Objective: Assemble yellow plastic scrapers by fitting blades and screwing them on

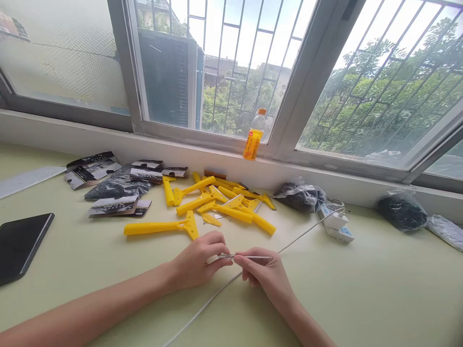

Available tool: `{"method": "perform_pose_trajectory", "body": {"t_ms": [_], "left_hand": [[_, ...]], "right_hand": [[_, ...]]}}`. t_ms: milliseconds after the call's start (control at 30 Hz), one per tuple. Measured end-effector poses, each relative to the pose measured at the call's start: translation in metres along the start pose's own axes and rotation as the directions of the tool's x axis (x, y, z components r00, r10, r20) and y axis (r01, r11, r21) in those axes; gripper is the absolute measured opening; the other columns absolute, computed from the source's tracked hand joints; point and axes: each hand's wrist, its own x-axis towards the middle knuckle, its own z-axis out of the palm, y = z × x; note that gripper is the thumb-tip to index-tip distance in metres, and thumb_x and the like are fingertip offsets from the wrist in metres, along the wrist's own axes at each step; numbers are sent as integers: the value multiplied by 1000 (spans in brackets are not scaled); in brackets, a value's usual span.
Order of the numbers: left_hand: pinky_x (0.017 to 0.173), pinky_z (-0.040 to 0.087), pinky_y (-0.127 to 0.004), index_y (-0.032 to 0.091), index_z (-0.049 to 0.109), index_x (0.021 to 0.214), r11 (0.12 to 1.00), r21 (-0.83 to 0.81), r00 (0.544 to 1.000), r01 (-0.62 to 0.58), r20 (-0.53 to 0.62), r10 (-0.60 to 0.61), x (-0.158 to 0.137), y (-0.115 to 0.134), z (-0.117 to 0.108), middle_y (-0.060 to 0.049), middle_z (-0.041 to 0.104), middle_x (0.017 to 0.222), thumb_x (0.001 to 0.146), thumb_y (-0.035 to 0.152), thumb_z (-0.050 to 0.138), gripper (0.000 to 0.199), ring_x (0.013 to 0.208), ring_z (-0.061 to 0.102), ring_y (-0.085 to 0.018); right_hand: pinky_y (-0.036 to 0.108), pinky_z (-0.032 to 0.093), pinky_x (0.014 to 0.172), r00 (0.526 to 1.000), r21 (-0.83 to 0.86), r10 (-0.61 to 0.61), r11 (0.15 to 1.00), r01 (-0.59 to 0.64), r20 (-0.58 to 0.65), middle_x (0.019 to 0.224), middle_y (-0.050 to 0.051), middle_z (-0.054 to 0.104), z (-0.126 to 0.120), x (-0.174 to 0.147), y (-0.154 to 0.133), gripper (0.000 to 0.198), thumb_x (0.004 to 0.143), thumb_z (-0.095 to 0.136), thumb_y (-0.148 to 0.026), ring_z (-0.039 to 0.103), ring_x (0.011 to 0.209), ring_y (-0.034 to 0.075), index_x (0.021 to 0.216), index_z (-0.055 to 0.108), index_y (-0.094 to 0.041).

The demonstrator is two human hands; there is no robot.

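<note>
My left hand [198, 260] and my right hand [265, 274] meet over the pale green table [379, 289], fingertips almost touching. Between them they pinch a thin silvery metal blade [246, 257], lying flat and pointing right. One yellow plastic scraper [162, 226] lies just beyond my left hand, and a pile of several more yellow scrapers [224, 202] sits behind it. A thin white cable [300, 236] runs under my right hand.
Black-and-white blade packets [112, 206] and a dark plastic bag [115, 185] lie at the left. A black tablet [20, 246] is at the far left. A white power strip [336, 222], two more dark bags [300, 195] [401, 212] and an orange bottle [254, 137] on the sill stand behind.
</note>
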Motion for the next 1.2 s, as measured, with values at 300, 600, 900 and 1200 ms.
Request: {"method": "perform_pose_trajectory", "body": {"t_ms": [300,600,900,1200], "left_hand": [[76,44,-17,19,71,93,1000,14,1000,-12,-25,12,1,1,1,-2,62,87,94,33,58,20,83,55,-6],[77,45,-21,17,71,91,996,-14,996,90,-25,-91,2,3,-1,-4,62,89,94,36,57,23,85,55,-9],[72,43,-20,17,67,87,968,-70,970,240,-17,-241,3,-1,1,-4,61,91,93,37,59,23,84,53,-9],[71,43,-20,17,68,88,980,-52,982,190,-7,-190,2,-1,1,-4,61,89,93,36,58,22,83,52,-9]], "right_hand": [[20,35,45,1000,-1,-31,1000,31,0,57,3,63,1,0,7,43,76,81,-54,44,46,7,93,81,-14],[22,33,44,989,14,-113,993,115,-100,54,2,60,-3,1,3,39,77,79,-52,43,46,8,85,79,-14],[22,31,47,954,144,-107,978,151,-279,53,0,56,-24,14,4,35,75,83,-48,39,47,7,81,75,-14],[22,32,46,987,38,-91,995,97,-134,54,2,58,-14,8,6,38,77,80,-53,44,49,10,81,76,-15]]}}
